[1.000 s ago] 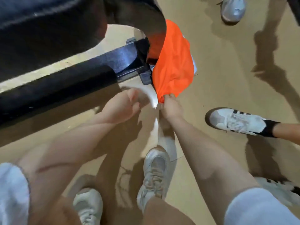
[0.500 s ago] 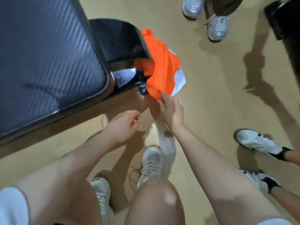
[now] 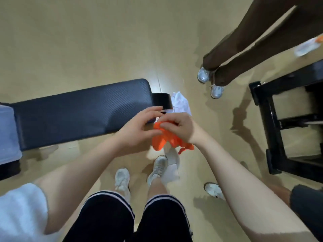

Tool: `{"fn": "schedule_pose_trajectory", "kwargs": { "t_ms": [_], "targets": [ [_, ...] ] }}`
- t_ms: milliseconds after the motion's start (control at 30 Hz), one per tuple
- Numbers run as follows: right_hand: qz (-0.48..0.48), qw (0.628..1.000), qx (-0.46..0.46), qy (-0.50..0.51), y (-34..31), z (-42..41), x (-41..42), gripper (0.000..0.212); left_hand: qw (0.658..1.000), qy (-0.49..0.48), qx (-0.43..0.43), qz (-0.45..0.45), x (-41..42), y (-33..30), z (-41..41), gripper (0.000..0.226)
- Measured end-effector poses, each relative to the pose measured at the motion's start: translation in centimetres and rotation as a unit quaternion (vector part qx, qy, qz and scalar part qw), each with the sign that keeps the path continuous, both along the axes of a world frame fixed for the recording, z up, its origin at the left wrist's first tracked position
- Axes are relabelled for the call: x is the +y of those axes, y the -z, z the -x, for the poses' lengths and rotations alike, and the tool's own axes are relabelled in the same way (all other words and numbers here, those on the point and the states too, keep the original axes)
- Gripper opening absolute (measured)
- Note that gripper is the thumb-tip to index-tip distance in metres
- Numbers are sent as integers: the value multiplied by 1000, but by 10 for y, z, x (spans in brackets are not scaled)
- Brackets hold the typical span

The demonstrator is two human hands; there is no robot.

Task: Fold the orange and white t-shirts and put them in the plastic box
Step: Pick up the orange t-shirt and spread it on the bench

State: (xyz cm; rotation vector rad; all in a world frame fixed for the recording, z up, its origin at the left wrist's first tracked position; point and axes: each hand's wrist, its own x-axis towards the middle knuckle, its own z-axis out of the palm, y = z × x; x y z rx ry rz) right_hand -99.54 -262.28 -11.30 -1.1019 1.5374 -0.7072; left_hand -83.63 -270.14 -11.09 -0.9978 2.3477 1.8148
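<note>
The orange t-shirt hangs bunched up in the air at the centre, above the floor. My right hand is closed on its top edge. My left hand touches the same bunch from the left, its fingers pinching the cloth. The white t-shirt lies crumpled on the floor just beyond the hands, beside the end of the black padded bench. No plastic box is in view.
The bench runs leftward, with a bluish cloth at its far end. A black metal frame stands at right. Another person's legs and shoes stand at upper right; one more shoe is near my right forearm.
I have stood up from a crouch, so the view has risen. The orange t-shirt has been lifted off the end of the bench into both hands; the white one stays on the floor.
</note>
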Motion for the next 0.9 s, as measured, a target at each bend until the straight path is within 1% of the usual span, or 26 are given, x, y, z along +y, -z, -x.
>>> {"fn": "schedule_pose_trajectory", "kwargs": {
  "t_ms": [67, 100, 167, 200, 233, 300, 367, 400, 467, 533, 600, 633, 667, 733, 800, 867, 900],
  "targets": [
    [36, 999, 0, -39, -28, -9, -21, 10, 998, -43, -6, -37, -7, -27, -12, 17],
    [48, 998, 3, -47, -37, -16, -33, 5, 996, -70, -19, -43, -10, -37, -21, 10],
    [58, 997, 22, -45, -48, -34, -56, 20, 990, -134, -45, -28, -15, -52, -43, 16],
    [46, 998, 16, -42, -51, -45, -67, 24, 983, -173, -49, -17, -18, -57, -56, 20],
    [32, 999, -4, -41, -54, -56, -76, 23, 976, -214, -48, -6, -20, -62, -69, 22],
    [10, 997, -63, -47, -54, -80, -90, 16, 959, -281, -30, 5, -25, -71, -93, 20],
    [-8, 990, -130, -59, -52, -102, -102, 7, 946, -325, -6, 3, -33, -77, -116, 19],
    [-21, 984, -159, -71, -50, -113, -107, 7, 939, -343, 1, -1, -39, -79, -126, 20],
    [-51, 976, -190, -98, -38, -135, -117, 18, 929, -371, 6, 2, -55, -79, -148, 18],
    [-80, 975, -174, -109, -19, -156, -125, 24, 919, -394, 17, 4, -74, -77, -167, 11],
    [-100, 981, -118, -119, 7, -175, -136, 21, 911, -412, 32, -3, -97, -73, -184, 4],
    [-101, 986, -73, -115, 18, -182, -141, 16, 906, -421, 37, -5, -110, -71, -192, 2],
    [-98, 990, -31, -95, 31, -188, -147, 10, 900, -433, 43, -3, -124, -70, -199, 4],
    [-99, 995, 16, -14, 43, -196, -163, 24, 890, -454, 39, 14, -152, -64, -216, 6],
    [-82, 993, 54, 57, 46, -202, -186, 24, 891, -454, 15, 31, -178, -53, -233, 10],
    [-59, 991, 65, 98, 48, -207, -214, 25, 893, -447, -21, 48, -196, -37, -249, 7],
    [-53, 990, 50, 120, 49, -210, -230, 25, 893, -445, -37, 56, -203, -28, -255, 4]
  ]
}}
